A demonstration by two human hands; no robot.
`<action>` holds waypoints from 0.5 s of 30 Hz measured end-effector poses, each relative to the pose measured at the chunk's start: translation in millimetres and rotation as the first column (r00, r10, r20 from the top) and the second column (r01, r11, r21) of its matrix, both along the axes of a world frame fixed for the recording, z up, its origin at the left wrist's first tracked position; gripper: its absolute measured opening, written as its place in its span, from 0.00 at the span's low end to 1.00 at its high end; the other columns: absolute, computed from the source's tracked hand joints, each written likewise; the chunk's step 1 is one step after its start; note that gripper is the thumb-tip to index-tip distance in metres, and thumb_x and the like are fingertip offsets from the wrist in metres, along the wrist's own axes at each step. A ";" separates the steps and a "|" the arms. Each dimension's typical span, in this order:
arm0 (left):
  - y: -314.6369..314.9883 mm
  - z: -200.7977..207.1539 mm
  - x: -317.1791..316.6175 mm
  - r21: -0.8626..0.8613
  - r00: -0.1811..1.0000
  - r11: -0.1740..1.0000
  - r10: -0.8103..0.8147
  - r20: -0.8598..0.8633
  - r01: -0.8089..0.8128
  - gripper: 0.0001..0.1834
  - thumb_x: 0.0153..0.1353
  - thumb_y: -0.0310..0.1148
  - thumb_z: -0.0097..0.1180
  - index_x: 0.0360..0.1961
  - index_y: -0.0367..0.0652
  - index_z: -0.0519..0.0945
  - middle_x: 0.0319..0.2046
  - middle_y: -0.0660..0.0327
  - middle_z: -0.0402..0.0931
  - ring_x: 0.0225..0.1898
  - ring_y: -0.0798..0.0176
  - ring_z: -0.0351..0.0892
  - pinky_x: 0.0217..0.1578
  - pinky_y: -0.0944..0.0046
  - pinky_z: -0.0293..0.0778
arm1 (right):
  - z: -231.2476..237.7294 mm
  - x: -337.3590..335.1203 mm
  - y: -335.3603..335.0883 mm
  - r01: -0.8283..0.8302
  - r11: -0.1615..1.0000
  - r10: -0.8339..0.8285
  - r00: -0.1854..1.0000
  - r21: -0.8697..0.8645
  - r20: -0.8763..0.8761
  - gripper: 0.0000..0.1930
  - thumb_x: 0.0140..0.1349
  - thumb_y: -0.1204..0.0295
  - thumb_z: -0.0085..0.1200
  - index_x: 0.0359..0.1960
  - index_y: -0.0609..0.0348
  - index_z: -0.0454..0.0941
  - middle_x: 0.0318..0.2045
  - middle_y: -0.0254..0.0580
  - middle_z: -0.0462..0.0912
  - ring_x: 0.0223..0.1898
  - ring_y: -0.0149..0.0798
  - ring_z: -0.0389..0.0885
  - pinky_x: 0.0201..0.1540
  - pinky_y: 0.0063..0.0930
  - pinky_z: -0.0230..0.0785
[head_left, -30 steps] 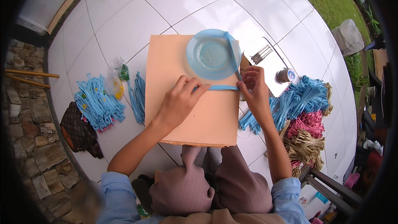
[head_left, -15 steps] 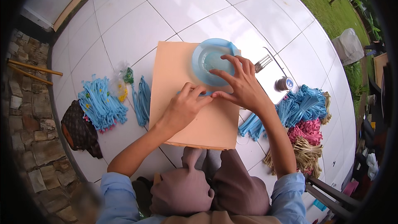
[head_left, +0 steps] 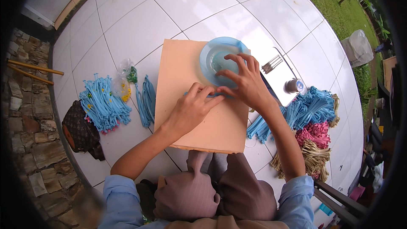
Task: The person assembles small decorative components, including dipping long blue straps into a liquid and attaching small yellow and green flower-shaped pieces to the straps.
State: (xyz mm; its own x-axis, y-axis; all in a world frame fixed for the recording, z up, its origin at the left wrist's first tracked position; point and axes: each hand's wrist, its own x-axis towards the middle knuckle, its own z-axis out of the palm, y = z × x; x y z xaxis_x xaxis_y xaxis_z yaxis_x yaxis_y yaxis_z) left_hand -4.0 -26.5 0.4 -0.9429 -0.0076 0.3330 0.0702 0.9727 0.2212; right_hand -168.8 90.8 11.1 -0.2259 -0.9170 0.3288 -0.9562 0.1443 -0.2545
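Observation:
My left hand [head_left: 193, 108] is closed over the tan board [head_left: 180, 70], its fingers on a thin blue cord [head_left: 212, 95] that is mostly hidden. Beside it, my right hand [head_left: 252, 82] has its fingers curved and apart, reaching over the rim of a light blue plastic bowl [head_left: 206, 61]. The right thumb comes down by the cord's right end; I cannot tell whether it touches. Inside the bowl is something clear or pale, partly covered by my fingers.
Right of the board lie a white tray [head_left: 277, 89] with metal pins [head_left: 271, 64] and a thread spool [head_left: 294, 85]. Blue [head_left: 316, 106], pink [head_left: 313, 135] and beige cord bundles [head_left: 313, 157] sit nearby. Leftward are more blue cords [head_left: 104, 104] and a dark bag [head_left: 80, 127].
The board and bowl appear slightly farther right in the picture. Both hands stay over the board, with small finger movements; the left index finger now reaches farther right, below the right thumb.

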 end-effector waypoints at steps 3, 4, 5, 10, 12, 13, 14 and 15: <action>-0.1 1.4 0.1 0.012 1.000 1.000 -0.002 0.018 0.002 0.22 0.46 0.21 0.55 0.44 0.53 0.79 0.36 0.65 0.70 0.39 0.62 0.69 0.32 0.70 0.78 | 6.0 5.3 6.1 0.093 0.993 -0.082 0.987 -0.076 0.136 0.16 0.48 0.59 0.61 0.39 0.47 0.77 0.51 0.40 0.66 0.54 0.49 0.61 0.56 0.48 0.54; -0.6 1.4 0.6 0.028 1.000 1.000 -0.001 0.027 0.000 0.22 0.46 0.21 0.55 0.45 0.53 0.79 0.35 0.65 0.70 0.39 0.62 0.69 0.32 0.70 0.78 | 9.9 8.9 12.0 0.094 0.993 -0.084 0.987 -0.072 0.134 0.16 0.48 0.59 0.61 0.39 0.47 0.77 0.51 0.40 0.66 0.54 0.49 0.61 0.56 0.48 0.54; -0.6 1.7 1.3 0.034 1.000 0.999 0.002 0.026 -0.003 0.22 0.46 0.21 0.55 0.45 0.53 0.79 0.35 0.65 0.70 0.39 0.62 0.69 0.32 0.70 0.78 | 13.1 12.7 21.5 0.146 0.981 -0.125 0.979 -0.128 0.162 0.15 0.48 0.64 0.61 0.39 0.48 0.77 0.51 0.40 0.66 0.53 0.49 0.61 0.55 0.47 0.55; -0.5 4.0 3.0 -0.001 0.999 1.000 0.005 0.053 -0.005 0.25 0.45 0.20 0.55 0.47 0.54 0.79 0.35 0.66 0.70 0.38 0.62 0.69 0.32 0.69 0.78 | 1.7 36.5 59.5 0.183 0.974 -0.170 0.980 -0.131 0.103 0.20 0.40 0.76 0.59 0.39 0.47 0.77 0.51 0.40 0.67 0.52 0.49 0.62 0.55 0.47 0.56; -1.9 1.4 4.0 -0.009 0.999 1.000 -0.011 0.050 0.012 0.25 0.45 0.22 0.54 0.47 0.53 0.78 0.35 0.66 0.69 0.40 0.63 0.69 0.33 0.70 0.77 | -3.3 39.2 62.2 0.191 0.974 -0.181 0.979 -0.119 0.093 0.20 0.40 0.76 0.59 0.40 0.46 0.77 0.51 0.40 0.67 0.52 0.49 0.62 0.55 0.48 0.56; -2.3 0.7 3.7 -0.020 0.999 1.000 -0.019 0.045 0.020 0.24 0.45 0.24 0.54 0.48 0.52 0.77 0.36 0.66 0.69 0.41 0.64 0.68 0.34 0.72 0.77 | -4.8 39.1 62.6 0.193 0.975 -0.184 0.979 -0.109 0.082 0.20 0.40 0.76 0.59 0.40 0.45 0.77 0.51 0.40 0.66 0.52 0.49 0.61 0.56 0.48 0.55; -2.2 0.8 3.3 -0.021 0.999 1.000 -0.019 0.045 0.020 0.24 0.45 0.24 0.54 0.48 0.52 0.77 0.36 0.66 0.69 0.41 0.64 0.68 0.34 0.72 0.77 | -5.5 38.9 62.3 0.193 0.975 -0.184 0.979 -0.109 0.082 0.20 0.40 0.76 0.59 0.40 0.45 0.77 0.51 0.40 0.66 0.52 0.49 0.61 0.56 0.48 0.55; -2.2 0.8 3.0 -0.011 0.999 1.000 -0.023 0.042 0.024 0.24 0.45 0.24 0.54 0.48 0.52 0.77 0.36 0.66 0.69 0.41 0.64 0.68 0.34 0.71 0.77 | -6.1 38.9 61.7 0.199 0.974 -0.190 0.978 -0.108 0.081 0.20 0.40 0.75 0.59 0.40 0.45 0.77 0.51 0.40 0.66 0.53 0.49 0.61 0.56 0.49 0.54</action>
State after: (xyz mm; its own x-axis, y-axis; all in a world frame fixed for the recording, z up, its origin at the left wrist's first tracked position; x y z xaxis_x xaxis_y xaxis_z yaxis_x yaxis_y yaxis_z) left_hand -0.9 -28.7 1.2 -0.9560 0.0182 0.2929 0.0841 0.9733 0.2137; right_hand -129.9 152.5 5.1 -0.4224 -0.8103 0.4063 -0.8919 0.2917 -0.3455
